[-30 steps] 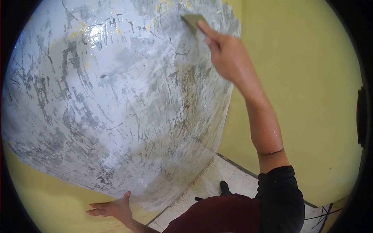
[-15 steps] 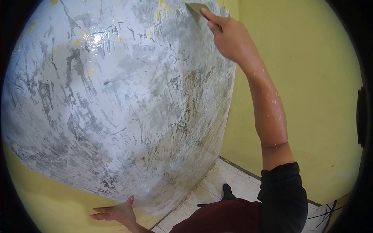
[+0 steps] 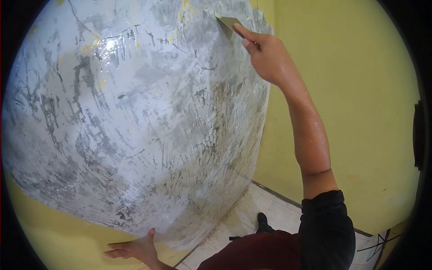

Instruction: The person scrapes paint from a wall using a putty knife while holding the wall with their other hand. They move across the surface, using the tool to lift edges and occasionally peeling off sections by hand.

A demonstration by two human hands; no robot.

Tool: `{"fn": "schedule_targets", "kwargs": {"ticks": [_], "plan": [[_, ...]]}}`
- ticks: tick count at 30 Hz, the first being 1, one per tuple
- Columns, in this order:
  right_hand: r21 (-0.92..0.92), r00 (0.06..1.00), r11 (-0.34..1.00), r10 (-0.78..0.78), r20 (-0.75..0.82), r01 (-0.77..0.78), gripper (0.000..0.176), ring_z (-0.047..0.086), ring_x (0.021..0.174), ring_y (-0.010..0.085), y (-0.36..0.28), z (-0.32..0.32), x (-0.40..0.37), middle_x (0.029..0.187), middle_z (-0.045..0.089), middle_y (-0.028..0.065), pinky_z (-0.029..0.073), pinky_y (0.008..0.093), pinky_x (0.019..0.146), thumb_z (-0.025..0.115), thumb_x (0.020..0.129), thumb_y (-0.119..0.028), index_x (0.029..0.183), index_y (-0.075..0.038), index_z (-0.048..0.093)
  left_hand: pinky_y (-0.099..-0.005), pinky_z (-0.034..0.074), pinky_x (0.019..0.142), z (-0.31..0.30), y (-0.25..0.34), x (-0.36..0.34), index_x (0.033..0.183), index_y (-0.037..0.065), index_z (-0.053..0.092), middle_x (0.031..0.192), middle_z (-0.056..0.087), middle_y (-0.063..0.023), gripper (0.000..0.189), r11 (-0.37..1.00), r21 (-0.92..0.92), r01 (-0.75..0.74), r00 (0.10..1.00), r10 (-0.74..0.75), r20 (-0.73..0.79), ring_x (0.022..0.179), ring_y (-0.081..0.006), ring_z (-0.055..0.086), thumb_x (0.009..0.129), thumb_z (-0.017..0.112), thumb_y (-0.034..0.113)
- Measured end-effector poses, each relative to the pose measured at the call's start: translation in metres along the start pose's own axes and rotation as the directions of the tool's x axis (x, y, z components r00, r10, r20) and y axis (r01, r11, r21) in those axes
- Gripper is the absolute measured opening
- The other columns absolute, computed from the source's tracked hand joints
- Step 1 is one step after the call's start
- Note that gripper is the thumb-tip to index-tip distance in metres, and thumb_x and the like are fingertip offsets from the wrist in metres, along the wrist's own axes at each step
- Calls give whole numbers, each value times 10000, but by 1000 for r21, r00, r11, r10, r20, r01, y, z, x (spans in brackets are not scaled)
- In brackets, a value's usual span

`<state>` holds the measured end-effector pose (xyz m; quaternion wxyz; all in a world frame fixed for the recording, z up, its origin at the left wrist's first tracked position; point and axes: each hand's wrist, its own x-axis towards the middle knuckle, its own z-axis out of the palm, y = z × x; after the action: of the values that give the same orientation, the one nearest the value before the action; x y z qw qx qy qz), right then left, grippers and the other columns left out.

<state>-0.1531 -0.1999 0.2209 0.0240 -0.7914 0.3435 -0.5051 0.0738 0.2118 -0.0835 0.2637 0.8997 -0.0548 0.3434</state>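
My right hand (image 3: 268, 56) grips a scraper (image 3: 231, 26) by its handle, fingers wrapped round it. The flat blade meets the upper right of the scraped wall patch (image 3: 148, 121), which is mottled grey and white with a wet shine and some yellow flecks. Low on the left, my left hand (image 3: 135, 250) has its fingers spread and its thumb up, against the yellow wall (image 3: 76, 229) just under the patch's lower edge. Nothing is in that hand.
Another yellow wall (image 3: 351, 117) meets the scraped one at a corner on the right. Below lies a white tiled floor (image 3: 283, 216) with crumbs of debris along the wall's base and a dark shoe (image 3: 262, 218). Thin black cables (image 3: 380, 245) show at the lower right.
My right hand and the scraper have come down a little along the upper right of the patch. My left hand stays in nearly the same place.
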Motion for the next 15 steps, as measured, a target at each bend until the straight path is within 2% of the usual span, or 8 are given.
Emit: {"fn": "schedule_targets", "kwargs": {"ticks": [1,3,5,8,10,12,14,15], "plan": [[-11,998,999,41,58,-40,368,444,609,238,-2,-4,3,654,496,137,473,347,695,517,1012,-204,1362,-291,595,-773,295,948,2,-5,1,1535,4,-147,1539,-211,-385,1717,1000,2,2,1000,-2,-6,1463,-505,-185,314,1009,350],[20,997,999,37,64,-38,367,462,612,248,2,-7,7,670,526,147,481,355,709,521,1010,-210,1361,-288,596,-804,313,925,8,-16,1,1556,64,-137,1561,-233,-331,1707,996,80,-41,999,43,-23,1466,-470,-212,353,859,752],[47,996,998,40,82,-44,366,480,615,258,9,-4,7,685,556,157,489,363,722,525,1007,-216,1359,-285,597,-804,312,928,10,-15,-1,1556,70,-140,1561,-236,-329,1706,997,69,-27,999,28,-19,1466,-472,-210,353,876,726],[25,998,999,-46,-44,47,368,522,621,281,7,9,9,732,610,193,495,379,722,531,1000,-233,1359,-279,596,-805,309,933,10,-14,0,1556,82,-148,1561,-249,-321,1705,998,57,-13,1000,14,-26,1464,-478,-210,355,918,654],[-13,996,1000,-3,-84,2,357,668,822,405,-5,3,21,911,695,225,526,465,761,504,978,-217,1307,-230,641,-805,306,936,2,-3,0,1555,87,-154,1560,-257,-316,1707,998,63,-16,999,18,-33,1463,-481,-210,355,943,608],[95,997,993,75,-29,-72,357,667,825,413,-6,-8,29,923,693,229,526,476,762,499,979,-233,1306,-215,641,-712,322,1001,-10,15,4,1536,-2,-134,1534,-267,-362,1689,983,103,153,981,-164,107,1469,-460,-221,348,1007,375],[-74,997,995,-72,-15,70,365,666,806,417,-1,-11,20,945,696,224,528,488,752,500,979,-226,1320,-207,628,-706,326,1004,-12,11,4,1534,-6,-135,1536,-270,-358,1687,986,99,133,985,-143,101,1469,-459,-222,354,1005,387],[-72,997,995,-77,-18,75,365,666,806,417,1,-5,15,945,696,224,528,488,752,500,979,-226,1320,-207,628,-701,330,1006,-9,9,3,1532,-9,-137,1537,-272,-355,1685,990,85,116,986,-125,106,1470,-457,-222,360,1004,398]]}}
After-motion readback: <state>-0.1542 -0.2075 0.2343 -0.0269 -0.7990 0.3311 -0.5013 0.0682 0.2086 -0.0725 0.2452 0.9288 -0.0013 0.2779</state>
